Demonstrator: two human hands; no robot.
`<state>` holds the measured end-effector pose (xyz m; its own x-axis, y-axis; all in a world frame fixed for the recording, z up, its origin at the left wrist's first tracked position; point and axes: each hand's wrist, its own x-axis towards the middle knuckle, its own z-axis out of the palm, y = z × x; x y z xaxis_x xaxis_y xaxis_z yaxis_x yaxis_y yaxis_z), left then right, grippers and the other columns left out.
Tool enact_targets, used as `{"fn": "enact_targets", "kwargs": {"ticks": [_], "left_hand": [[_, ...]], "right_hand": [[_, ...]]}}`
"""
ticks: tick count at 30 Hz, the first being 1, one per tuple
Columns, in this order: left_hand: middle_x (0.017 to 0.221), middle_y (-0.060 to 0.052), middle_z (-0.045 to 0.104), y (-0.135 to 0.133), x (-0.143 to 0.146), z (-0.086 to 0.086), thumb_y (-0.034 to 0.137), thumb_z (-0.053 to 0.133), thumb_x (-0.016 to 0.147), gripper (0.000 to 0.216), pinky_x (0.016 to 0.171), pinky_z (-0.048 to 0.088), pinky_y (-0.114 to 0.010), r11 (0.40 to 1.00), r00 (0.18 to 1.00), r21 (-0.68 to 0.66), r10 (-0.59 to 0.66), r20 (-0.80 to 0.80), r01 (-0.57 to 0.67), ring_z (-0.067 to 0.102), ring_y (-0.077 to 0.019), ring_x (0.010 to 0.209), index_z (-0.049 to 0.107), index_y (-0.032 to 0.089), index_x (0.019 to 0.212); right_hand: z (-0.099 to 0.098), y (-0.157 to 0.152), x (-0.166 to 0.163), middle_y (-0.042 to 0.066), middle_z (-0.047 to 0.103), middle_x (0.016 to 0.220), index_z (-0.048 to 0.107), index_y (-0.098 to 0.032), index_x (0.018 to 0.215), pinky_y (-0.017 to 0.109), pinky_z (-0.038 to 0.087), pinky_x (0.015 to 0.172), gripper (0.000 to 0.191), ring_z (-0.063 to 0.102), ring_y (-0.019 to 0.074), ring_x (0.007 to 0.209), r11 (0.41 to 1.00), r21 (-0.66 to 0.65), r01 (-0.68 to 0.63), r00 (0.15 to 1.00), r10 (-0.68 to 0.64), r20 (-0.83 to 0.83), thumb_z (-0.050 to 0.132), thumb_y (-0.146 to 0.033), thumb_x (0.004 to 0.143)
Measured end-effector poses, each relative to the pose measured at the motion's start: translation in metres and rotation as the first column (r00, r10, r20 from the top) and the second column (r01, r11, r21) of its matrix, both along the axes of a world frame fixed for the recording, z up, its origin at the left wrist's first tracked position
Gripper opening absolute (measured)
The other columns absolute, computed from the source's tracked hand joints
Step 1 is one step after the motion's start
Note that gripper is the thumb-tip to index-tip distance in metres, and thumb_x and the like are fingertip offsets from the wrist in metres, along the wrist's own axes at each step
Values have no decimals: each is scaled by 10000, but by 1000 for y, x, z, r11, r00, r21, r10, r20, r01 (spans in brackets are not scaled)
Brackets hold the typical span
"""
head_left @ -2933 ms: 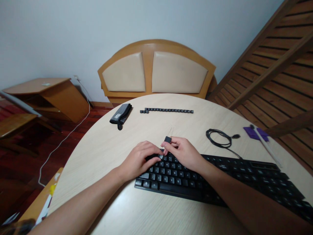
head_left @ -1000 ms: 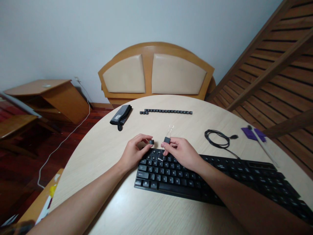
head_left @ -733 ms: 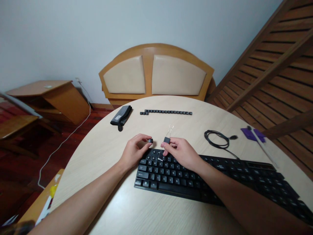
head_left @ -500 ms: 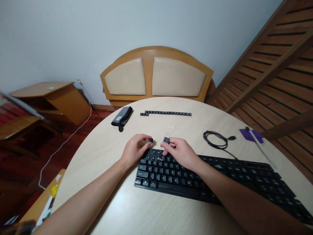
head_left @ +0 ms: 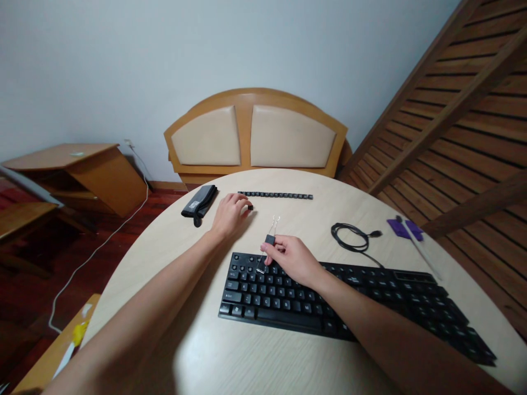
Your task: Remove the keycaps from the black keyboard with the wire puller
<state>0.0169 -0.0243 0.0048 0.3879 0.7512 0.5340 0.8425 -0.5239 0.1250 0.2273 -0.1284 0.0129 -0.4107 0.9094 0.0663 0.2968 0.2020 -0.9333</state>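
My left hand (head_left: pixel 231 214) pinches a small black keycap (head_left: pixel 250 207) just in front of a row of loose keycaps (head_left: pixel 280 195) on the far part of the table. Between the thumb and fingers of my right hand (head_left: pixel 293 257) is a black binder clip (head_left: pixel 269 240) with wire handles, held above the keyboard (head_left: pixel 284 312). One wire handle points away from me, and the other reaches down close to the upper-left keys. Bare switch posts without caps show along the keyboard's top-left rows. My right forearm covers part of the keyboard's middle.
On the round table (head_left: pixel 197 356) lie a folded dark pouch (head_left: pixel 200 202) at the left and a coiled black cable (head_left: pixel 349 237) at the right. Beyond the cable are a purple cloth (head_left: pixel 405 227) and a thin brush-like stick (head_left: pixel 420 249). A padded headboard (head_left: pixel 251 131) stands behind.
My left hand has moved away from the keyboard's corner with the keycap, up to the keycap row. My right hand keeps the binder clip over the keyboard. The view has shifted slightly.
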Motion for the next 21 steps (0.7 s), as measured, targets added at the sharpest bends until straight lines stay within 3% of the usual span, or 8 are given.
{"fn": "enact_targets", "kwargs": {"ticks": [5,9,21], "left_hand": [[1218,-84,604,28,2,-6,210,610,884,174,997,385,-441,997,993,23,72,-88,-71,476,-290,1153,699,225,1033],[1245,-79,593,42,1,-12,206,607,888,179,1000,372,-450,989,987,35,145,-66,-143,452,-301,1186,707,241,1032],[1189,-85,633,58,-4,-24,235,623,885,196,943,391,-432,976,976,-40,216,28,-215,472,-304,1137,732,241,1047]], "right_hand": [[-1,0,0,30,723,699,659,-166,784,261,473,647,334,676,167,673,1000,-9,-3,1000,3,11,561,-456,919],[-3,-1,0,24,728,715,655,-172,782,258,474,654,316,681,162,693,1000,-20,-2,1000,3,14,546,-428,932],[-3,-1,0,24,726,717,653,-172,792,268,485,665,306,686,167,699,1000,-16,-5,1000,5,4,541,-420,933]]}}
